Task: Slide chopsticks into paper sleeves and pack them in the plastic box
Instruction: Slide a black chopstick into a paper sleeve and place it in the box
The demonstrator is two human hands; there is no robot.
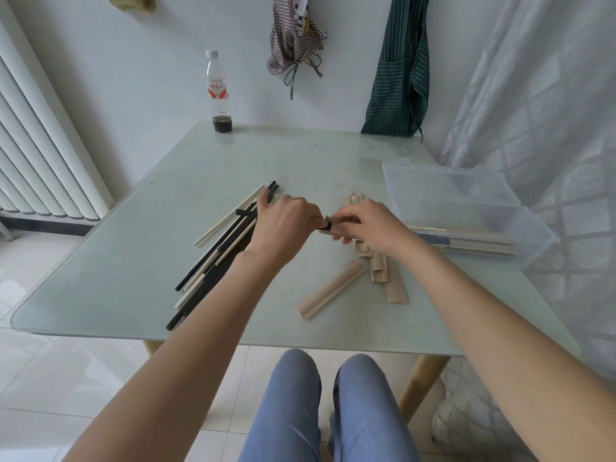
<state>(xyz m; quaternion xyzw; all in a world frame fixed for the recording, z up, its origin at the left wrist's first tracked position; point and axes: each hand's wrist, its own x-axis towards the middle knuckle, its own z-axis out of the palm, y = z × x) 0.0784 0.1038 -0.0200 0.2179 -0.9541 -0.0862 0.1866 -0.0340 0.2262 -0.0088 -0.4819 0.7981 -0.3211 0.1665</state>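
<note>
On the glass table (133, 261), at about nine o'clock from the hands, lies a loose pile of chopsticks (220, 258), black and pale ones mixed; they overlap too much for a sure count, but there are at least ten, all running from seven o'clock toward one o'clock. Over the far end of that pile is the left hand (283, 225), its fingers curled, its thumb and forefinger pinching a black chopstick end (326, 225). Touching it from three o'clock is the right hand (370, 225), fingers bent and pinching a paper sleeve (328, 231) around that same black end; most of the sleeve is hidden under the hand. At six o'clock from the right hand lies a heap of tan paper sleeves (383, 271), about five showing, with one more sleeve (330, 290) lying apart from the heap at seven o'clock. At three o'clock stands one clear plastic box (520, 248) with its lid (446, 185) tipped open behind it; inside lie a few sleeved chopsticks (473, 241), flat along the bottom, their number unclear through the plastic.

At twelve o'clock on the far edge of the table stands one plastic bottle (220, 91) with a little dark liquid at the bottom. A white radiator (40, 155) fills the left wall, a checked cloth (293, 38) and one green striped apron (400, 75) hang on the back wall, and a sheer curtain (550, 111) hangs at the right. The floor is pale tile (50, 378).
</note>
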